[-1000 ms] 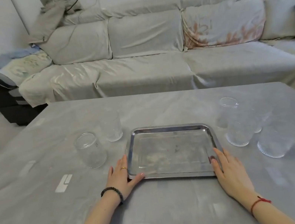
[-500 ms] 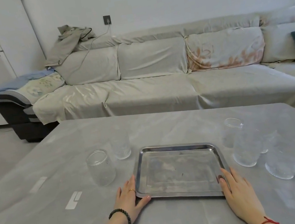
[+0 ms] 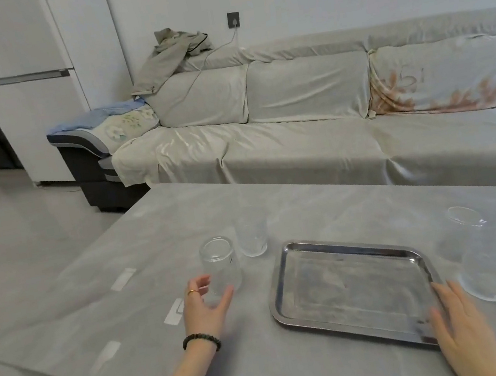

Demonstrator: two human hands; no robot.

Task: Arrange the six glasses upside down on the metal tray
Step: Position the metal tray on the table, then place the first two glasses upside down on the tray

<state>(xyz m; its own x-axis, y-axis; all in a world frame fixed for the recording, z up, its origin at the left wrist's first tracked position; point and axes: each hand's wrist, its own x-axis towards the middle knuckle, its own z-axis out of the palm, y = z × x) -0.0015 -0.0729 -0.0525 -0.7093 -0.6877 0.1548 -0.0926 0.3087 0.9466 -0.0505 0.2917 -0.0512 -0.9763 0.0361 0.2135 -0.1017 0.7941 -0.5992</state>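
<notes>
Since the earlier frame the left hand (image 3: 205, 306) has left the near-left corner of the tray (image 3: 349, 294) and gone to the nearest glass (image 3: 221, 269) on the left; the right hand (image 3: 461, 332) has stayed at the tray's near-right corner.

Right hand: flat and spread, fingers (image 3: 442, 294) lying along the tray's right rim, palm on the surface (image 3: 271, 374). Its grip is released; it grasps nothing.

Left hand: fingers and thumb curved apart around the lower part of the nearest glass, thumb at the right side of its base. The grip is not clenched. Whether skin touches the glass cannot be told through the clear wall. A ring and a dark bead bracelet (image 3: 201, 341) show on this hand and wrist.

Tray: lies flat on the surface between the two hands, nothing on it.

Glasses: the nearest one stands on the surface left of the tray. A second glass (image 3: 252, 236) stands just beyond it, near the tray's far-left corner. Right of the tray a cluster of glasses (image 3: 490, 272) overlaps; the clear walls blur together and the count is uncertain. One is cut off by the right frame edge.

Beyond the surface: a covered sofa (image 3: 312, 131).
</notes>
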